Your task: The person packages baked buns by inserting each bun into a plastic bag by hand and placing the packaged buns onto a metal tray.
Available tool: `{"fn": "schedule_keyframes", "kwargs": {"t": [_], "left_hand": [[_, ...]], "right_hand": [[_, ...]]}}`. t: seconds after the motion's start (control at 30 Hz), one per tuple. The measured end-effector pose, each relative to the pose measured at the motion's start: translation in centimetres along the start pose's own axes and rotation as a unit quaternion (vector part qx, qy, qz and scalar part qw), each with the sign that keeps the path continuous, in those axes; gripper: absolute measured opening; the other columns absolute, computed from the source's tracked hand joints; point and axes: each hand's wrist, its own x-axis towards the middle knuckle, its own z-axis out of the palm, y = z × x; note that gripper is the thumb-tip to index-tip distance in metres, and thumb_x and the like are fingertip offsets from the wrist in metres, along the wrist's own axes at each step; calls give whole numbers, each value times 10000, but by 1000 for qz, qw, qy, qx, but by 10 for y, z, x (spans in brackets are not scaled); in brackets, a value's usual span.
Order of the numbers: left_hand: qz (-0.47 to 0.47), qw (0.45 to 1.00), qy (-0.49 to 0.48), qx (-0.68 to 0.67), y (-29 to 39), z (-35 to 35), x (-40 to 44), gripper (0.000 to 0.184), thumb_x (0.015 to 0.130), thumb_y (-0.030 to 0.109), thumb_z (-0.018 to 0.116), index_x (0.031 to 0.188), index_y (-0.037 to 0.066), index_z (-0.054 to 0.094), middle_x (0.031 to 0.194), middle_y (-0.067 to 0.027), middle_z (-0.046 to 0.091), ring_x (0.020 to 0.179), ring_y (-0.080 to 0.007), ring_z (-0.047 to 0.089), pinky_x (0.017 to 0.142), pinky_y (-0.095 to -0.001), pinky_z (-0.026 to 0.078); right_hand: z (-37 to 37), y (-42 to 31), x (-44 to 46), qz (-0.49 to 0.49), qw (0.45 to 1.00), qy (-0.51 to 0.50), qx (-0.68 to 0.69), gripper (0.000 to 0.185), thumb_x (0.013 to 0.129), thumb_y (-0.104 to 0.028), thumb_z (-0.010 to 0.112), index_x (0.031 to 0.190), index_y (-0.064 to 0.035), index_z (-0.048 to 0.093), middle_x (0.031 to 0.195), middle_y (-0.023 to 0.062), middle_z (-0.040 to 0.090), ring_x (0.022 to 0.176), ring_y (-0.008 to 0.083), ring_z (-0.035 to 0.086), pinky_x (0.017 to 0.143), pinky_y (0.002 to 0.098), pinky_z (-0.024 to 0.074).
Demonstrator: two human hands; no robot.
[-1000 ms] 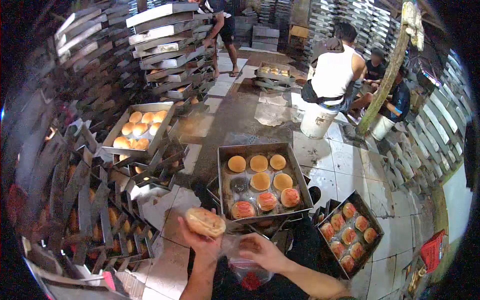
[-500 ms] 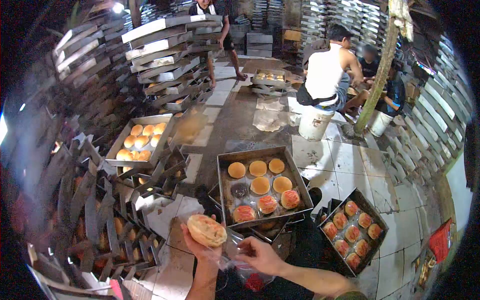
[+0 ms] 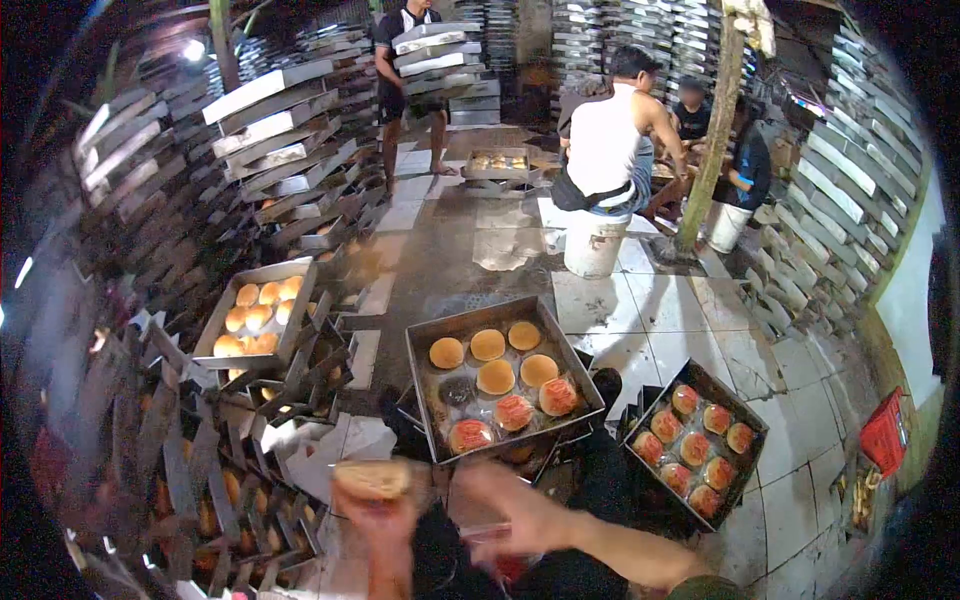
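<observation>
My left hand (image 3: 385, 530) holds up a pale-sided bun (image 3: 372, 480), its fingers closed around the underside. Motion blurs the bun, so I cannot tell how far plastic covers it. My right hand (image 3: 525, 515) is also smeared, with thumb and fingers spread apart, near the front edge of a dark metal tray (image 3: 420, 365). Several round buns (image 3: 495, 377) lie in that tray, some plain golden and some with red marks on top. A red-and-clear item (image 3: 508, 568), partly hidden, sits below my right hand on my lap.
To the right stands another tray (image 3: 640, 452) of red-marked buns. On the left, a tray of golden buns (image 3: 258, 318) tops a stack. Stacked trays line both sides. A person (image 3: 612, 140) sits on a white bucket (image 3: 592, 250) by a wooden post (image 3: 712, 140); another carries trays (image 3: 438, 58).
My left hand has moved left and down with the bun. My right hand has come off the clear plastic and its fingers have spread. The person at the back now stands upright carrying trays.
</observation>
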Motion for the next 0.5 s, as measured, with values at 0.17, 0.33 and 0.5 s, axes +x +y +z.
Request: {"fn": "schedule_keyframes", "kwargs": {"t": [0.17,0.33,0.5], "left_hand": [[-197,975,-31,101,1,2,-49,631,794,572,461,1202,93,415,1178,-88,453,1035,-282,453,869,-411,378],[-97,932,26,347,17,-61,-66,401,837,400,470,1068,75,504,1032,-72,490,912,-242,471,796,-391,370],[-58,866,57,493,40,-82,-72,212,890,211,489,927,24,581,822,-57,563,738,-173,520,668,-326,420]], "right_hand": [[31,35,11,176,945,168,219,649,732,-315,689,1218,-24,371,1214,145,442,1120,201,429,963,343,332],[135,66,-25,345,886,74,301,573,777,-382,632,1188,-44,420,1065,109,544,1037,205,484,929,337,353],[215,102,-44,469,847,137,211,431,797,-372,607,1008,-5,524,878,106,583,840,182,538,765,324,422]]}}
